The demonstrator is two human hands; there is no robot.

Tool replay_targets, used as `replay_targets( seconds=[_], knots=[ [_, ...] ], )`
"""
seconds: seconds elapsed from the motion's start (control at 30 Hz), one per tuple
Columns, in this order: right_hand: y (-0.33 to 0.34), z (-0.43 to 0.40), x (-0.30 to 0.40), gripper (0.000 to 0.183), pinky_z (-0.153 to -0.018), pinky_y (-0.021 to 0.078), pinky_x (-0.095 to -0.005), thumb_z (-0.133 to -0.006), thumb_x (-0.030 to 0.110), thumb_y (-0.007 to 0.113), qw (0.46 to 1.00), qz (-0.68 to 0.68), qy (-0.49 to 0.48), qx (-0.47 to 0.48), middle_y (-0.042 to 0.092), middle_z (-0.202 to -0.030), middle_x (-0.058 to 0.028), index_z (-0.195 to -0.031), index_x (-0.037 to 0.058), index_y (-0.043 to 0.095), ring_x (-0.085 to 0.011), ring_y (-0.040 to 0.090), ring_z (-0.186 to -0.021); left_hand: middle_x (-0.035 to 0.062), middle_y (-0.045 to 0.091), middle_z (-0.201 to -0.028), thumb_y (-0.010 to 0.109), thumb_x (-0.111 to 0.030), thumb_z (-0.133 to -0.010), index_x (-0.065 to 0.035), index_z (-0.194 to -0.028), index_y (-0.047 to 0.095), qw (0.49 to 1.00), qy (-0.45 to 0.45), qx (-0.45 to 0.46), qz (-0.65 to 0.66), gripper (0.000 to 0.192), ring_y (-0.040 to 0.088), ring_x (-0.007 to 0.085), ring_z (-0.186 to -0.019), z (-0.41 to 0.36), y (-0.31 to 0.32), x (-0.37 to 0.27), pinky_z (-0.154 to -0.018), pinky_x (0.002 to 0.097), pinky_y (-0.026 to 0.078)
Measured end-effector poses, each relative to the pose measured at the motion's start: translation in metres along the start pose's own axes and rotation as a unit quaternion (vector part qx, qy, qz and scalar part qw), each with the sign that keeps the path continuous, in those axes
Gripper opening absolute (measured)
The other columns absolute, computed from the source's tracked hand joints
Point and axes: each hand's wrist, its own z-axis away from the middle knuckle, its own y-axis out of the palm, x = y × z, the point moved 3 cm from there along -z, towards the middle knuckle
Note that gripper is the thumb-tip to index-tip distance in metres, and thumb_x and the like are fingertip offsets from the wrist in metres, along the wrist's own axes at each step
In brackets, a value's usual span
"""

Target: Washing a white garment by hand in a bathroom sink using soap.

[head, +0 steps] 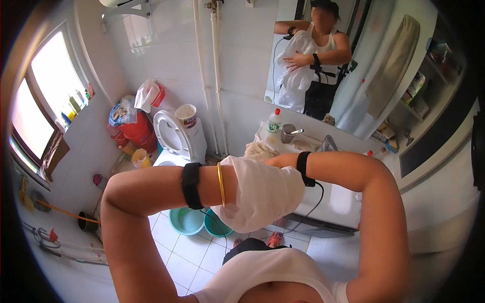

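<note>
A white, thin cloth garment (267,193) hangs bunched in front of my chest. My left forearm (206,185), with a black strap and a gold-coloured bangle, reaches into the cloth, and the fabric hides my left hand. On the far side of the cloth is my right hand (280,161), mostly covered by it; a black strap circles that wrist. The mirror (246,94) reflection shows the fingers of my right hand spread against the garment's outer face, holding it up. Its lower folds hang down in the reflection.
Beyond the cloth, a washbasin counter (341,195) carries a bottle (273,123), a grey cup (288,133), a beige towel (261,150) and a faucet (329,144). A toilet (172,132) stands at the left. Two teal basins (186,221) sit on the tiled floor.
</note>
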Motion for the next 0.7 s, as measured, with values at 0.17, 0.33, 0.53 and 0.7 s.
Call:
replay_targets(
  seconds=[0.17,0.33,0.53,0.7],
  knots=[
    [0.007,-0.015,-0.010,0.034,-0.079,0.0393,-0.0243,-0.088,0.038,0.050,0.999,0.025,-0.020,0.003,0.053,-0.100,0.0022,-0.108,0.0106,0.054,-0.0089,0.047,-0.091,0.0135,0.048,-0.126,0.042,-0.038,-0.092,-0.0002,-0.130,0.037,1.000,-0.006,0.013,0.004,0.054,0.046,0.0219,-0.117,0.002,0.005,0.002,-0.100,0.0346,0.034],
    [-0.026,-0.005,0.035,0.022,-0.064,0.0389,-0.0219,-0.089,0.032,0.055,0.950,-0.041,-0.085,-0.298,0.052,-0.080,0.0057,-0.092,0.0099,0.058,-0.0054,0.045,-0.073,0.0135,0.049,-0.126,0.042,-0.039,-0.092,-0.0001,-0.130,0.038,0.999,-0.029,0.033,0.014,0.055,0.046,0.0217,-0.117,0.013,0.010,0.004,-0.100,0.0346,0.034],
    [-0.090,0.089,0.111,0.024,-0.055,0.0348,-0.0188,-0.086,0.030,0.060,0.770,-0.103,-0.270,-0.568,0.047,-0.069,0.0066,-0.082,0.0064,0.057,-0.0028,0.039,-0.061,0.0136,0.049,-0.126,0.042,-0.039,-0.092,0.0001,-0.130,0.038,0.992,-0.089,0.087,-0.003,0.055,0.046,0.0215,-0.116,0.023,0.005,0.029,-0.100,0.0346,0.035],
    [-0.107,0.132,0.174,0.027,-0.058,0.0402,-0.0239,-0.083,0.025,0.063,0.625,0.144,-0.321,-0.697,0.057,-0.067,-0.0015,-0.085,-0.0011,0.059,-0.0086,0.048,-0.062,0.0136,0.049,-0.126,0.041,-0.040,-0.092,0.0003,-0.130,0.038,0.946,-0.315,-0.069,-0.023,0.055,0.047,0.0214,-0.116,0.089,-0.080,0.091,-0.100,0.0346,0.035]
  ],
)
